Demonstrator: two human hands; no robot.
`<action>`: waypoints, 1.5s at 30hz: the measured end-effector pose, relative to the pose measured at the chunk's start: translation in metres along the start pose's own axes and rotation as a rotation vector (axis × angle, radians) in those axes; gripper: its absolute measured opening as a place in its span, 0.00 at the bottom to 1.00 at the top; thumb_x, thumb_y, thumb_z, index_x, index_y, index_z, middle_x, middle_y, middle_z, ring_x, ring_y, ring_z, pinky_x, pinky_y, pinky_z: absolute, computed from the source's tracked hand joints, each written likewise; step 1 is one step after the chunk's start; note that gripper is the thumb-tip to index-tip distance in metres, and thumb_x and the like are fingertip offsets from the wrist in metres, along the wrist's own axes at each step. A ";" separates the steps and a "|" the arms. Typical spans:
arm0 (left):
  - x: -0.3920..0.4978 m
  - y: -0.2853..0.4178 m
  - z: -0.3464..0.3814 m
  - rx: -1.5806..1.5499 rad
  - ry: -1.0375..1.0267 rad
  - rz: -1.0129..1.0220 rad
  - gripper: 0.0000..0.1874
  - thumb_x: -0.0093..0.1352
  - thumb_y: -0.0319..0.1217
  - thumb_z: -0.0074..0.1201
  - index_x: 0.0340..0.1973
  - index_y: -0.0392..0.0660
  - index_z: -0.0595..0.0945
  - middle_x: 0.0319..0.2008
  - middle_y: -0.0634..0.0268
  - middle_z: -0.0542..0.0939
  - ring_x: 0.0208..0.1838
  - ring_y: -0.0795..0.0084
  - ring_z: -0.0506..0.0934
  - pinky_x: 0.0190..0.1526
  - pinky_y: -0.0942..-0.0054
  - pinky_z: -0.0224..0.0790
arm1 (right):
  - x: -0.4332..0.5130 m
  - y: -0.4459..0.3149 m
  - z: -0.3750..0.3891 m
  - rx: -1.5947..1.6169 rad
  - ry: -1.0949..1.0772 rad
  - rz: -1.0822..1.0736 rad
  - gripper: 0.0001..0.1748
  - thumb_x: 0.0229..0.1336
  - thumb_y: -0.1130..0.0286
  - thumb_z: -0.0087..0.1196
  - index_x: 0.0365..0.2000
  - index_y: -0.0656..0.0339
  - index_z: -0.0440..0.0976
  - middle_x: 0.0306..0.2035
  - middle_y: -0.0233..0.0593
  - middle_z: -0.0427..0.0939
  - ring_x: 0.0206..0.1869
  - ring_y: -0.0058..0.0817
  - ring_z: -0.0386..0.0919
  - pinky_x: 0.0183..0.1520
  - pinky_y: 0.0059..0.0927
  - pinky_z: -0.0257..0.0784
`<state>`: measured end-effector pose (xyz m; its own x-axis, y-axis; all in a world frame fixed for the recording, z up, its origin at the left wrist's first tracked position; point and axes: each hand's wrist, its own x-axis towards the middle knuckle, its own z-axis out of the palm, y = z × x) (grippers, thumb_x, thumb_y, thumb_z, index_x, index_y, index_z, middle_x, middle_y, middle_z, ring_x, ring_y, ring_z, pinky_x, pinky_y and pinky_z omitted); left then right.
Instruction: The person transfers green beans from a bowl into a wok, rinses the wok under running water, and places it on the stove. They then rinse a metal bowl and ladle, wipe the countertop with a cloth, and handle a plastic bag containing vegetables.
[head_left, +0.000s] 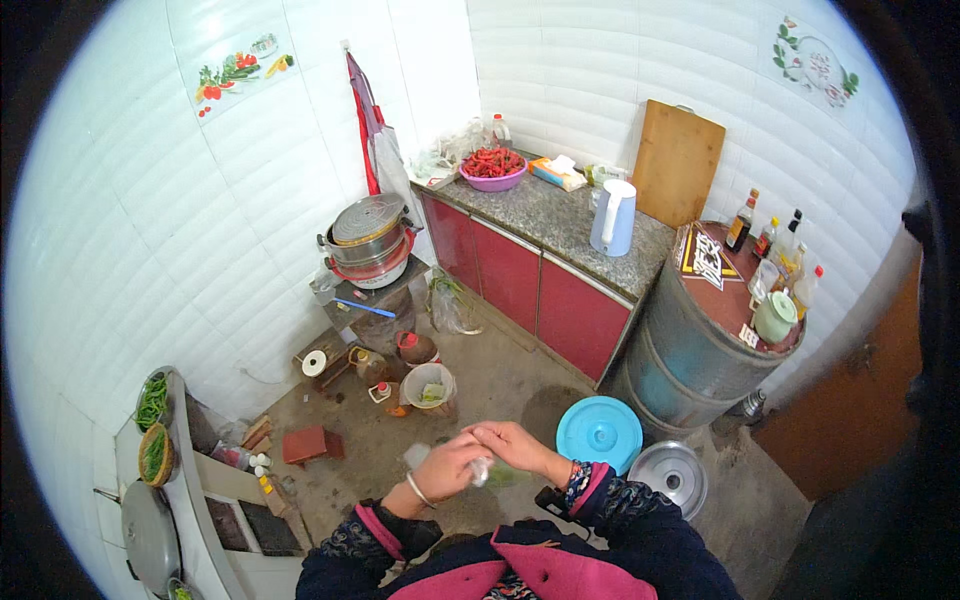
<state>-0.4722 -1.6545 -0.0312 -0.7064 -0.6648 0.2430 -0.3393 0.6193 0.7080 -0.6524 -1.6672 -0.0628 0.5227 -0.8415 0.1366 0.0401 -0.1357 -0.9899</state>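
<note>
My left hand (450, 466), a pale bangle at its wrist, meets my right hand (516, 448) at the fingertips in front of my body. A crumpled piece of clear plastic (479, 471) glints at the left hand's fingers, which close on it. The right fingers curl over the left fingertips, and what they grip is hidden. Beneath the hands shows a blurred, greenish, see-through thing (511, 477), too unclear to name. A turquoise plastic lid (599, 435) lies just right of my right wrist, near a round metal lid (670, 478).
Ahead on the floor stand a whitish bucket (428, 386) and several oil jugs (370, 366). A red block (311, 444) is left of my hands. A metal drum (660, 360) carrying bottles stands right of the granite-topped counter (510, 217). A tiled stove (202, 502) flanks my left.
</note>
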 end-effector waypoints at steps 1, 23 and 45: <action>0.010 -0.007 -0.007 0.009 0.036 0.021 0.09 0.62 0.29 0.49 0.37 0.44 0.79 0.39 0.57 0.74 0.44 0.58 0.73 0.46 0.67 0.65 | 0.013 0.003 -0.013 0.011 0.003 -0.016 0.20 0.65 0.61 0.39 0.45 0.66 0.71 0.39 0.35 0.76 0.41 0.21 0.71 0.46 0.25 0.67; 0.278 -0.241 -0.156 -0.582 0.564 -0.046 0.17 0.70 0.34 0.41 0.29 0.34 0.79 0.34 0.56 0.80 0.42 0.66 0.76 0.49 0.68 0.63 | 0.192 0.003 -0.249 0.493 0.767 0.024 0.14 0.60 0.62 0.49 0.21 0.57 0.70 0.16 0.22 0.65 0.16 0.13 0.57 0.18 0.18 0.52; 0.496 -0.283 -0.051 -0.594 -0.362 -0.155 0.12 0.69 0.38 0.46 0.36 0.42 0.79 0.20 0.73 0.72 0.21 0.84 0.67 0.23 0.82 0.57 | 0.271 0.051 -0.410 0.350 0.651 -0.111 0.12 0.64 0.65 0.42 0.33 0.63 0.70 0.32 0.32 0.75 0.38 0.19 0.72 0.44 0.23 0.67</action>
<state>-0.6948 -2.1807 -0.0778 -0.8742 -0.4827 -0.0524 -0.1295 0.1279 0.9833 -0.8582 -2.1163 -0.0611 -0.1063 -0.9867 0.1231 0.3891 -0.1552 -0.9080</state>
